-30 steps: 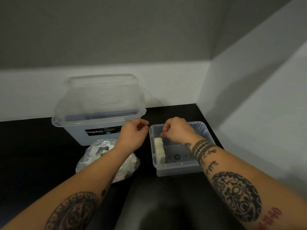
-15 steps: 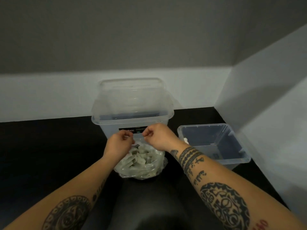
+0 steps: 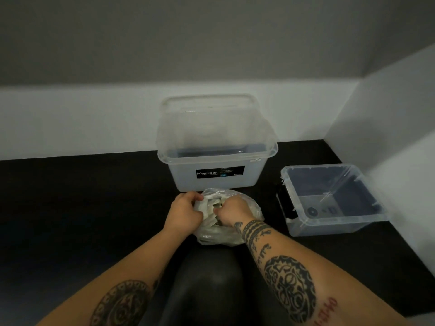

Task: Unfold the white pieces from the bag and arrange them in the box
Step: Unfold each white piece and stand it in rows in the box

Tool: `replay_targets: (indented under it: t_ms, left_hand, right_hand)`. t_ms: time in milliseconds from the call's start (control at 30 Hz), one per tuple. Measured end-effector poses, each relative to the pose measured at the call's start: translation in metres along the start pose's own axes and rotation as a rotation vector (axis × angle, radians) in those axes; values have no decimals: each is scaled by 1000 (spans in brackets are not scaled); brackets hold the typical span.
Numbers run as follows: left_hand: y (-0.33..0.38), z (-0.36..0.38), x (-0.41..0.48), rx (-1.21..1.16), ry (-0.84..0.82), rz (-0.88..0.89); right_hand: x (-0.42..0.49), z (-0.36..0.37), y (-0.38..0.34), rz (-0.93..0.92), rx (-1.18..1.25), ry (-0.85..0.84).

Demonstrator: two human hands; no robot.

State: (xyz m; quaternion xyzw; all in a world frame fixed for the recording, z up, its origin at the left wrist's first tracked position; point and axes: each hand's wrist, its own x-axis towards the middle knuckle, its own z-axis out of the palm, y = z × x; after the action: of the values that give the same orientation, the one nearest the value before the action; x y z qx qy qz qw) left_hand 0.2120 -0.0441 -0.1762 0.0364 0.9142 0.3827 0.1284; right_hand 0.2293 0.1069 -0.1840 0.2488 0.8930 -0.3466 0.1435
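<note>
A clear plastic bag [image 3: 223, 236] of folded white pieces [image 3: 210, 209] lies on the black surface in front of me. My left hand [image 3: 186, 212] pinches the left side of the bag's mouth. My right hand [image 3: 233, 211] is curled into the opening, its fingers closed among the white pieces and partly hidden by them. To the right stands the small clear box [image 3: 339, 219], open, away from both hands. Its near-left inner side is hidden behind its wall.
A large clear bin [image 3: 216, 182] with a black Megabox label stands just behind the bag, with its lid [image 3: 209, 118] leaning upright against the white wall. A white side wall closes off the right, close to the small box.
Both hands left the small box, came over the bag, then dropped onto its mouth. The right hand now reaches inside. The view turned left, so the small box sits further right.
</note>
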Motion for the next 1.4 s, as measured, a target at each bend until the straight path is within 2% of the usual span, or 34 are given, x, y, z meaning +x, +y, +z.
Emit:
replay_targets:
  t_ms: [133,233,333,400,500,600,700,800,867,900,967,1067,1200,1300,1400]
  left_hand:
    - [-3,-1,2,-52,-5,4]
    - [-1,-4,4,-101,55,64]
    - [8,-10,4,-246,161,142]
    - [21,-16,1,-389,170,149]
    - [39,-22,-2,-612,57,144]
    - [50,-18,-4,-805,-213,202]
    - [60,-9,-5,-803,-415,197]
    - [65,-7,-5,-771,-406,140]
    - [62,-12,-2,-811,-339,31]
    - [59,-14,0,-843,-303,-41]
    - [49,-16,5,-895,-238,-149]
    - [37,-14,9,-885,-179,-186]
    - [31,-8,12,-896,-100,-212]
    - [30,-8,12,-898,-53,-223]
    - [29,-8,11,-958,-66,-263]
  right_hand:
    - [9,8,-6,-13,-49,4]
    - [2,-4,-9,-19,65,-26]
    - [-17,-36,-17,-170,106,-26]
    - [-28,-63,-26,-250,123,-11]
    - [-35,-93,-34,-283,236,11]
    - [-39,-103,-39,-229,411,-28]
    - [-41,-98,-43,-159,539,-56]
    - [-41,-93,-40,-136,694,-177]
    - [-39,-91,-35,-121,781,-242]
    - [-36,-89,-31,-104,792,-223]
    - [-31,-81,-22,-68,697,-118]
    - [-19,-59,-5,-106,270,-2]
    - [-17,-32,2,-222,-201,-25]
    - [-14,-14,4,-324,-391,-72]
    - [-13,-4,6,-364,-547,-46]
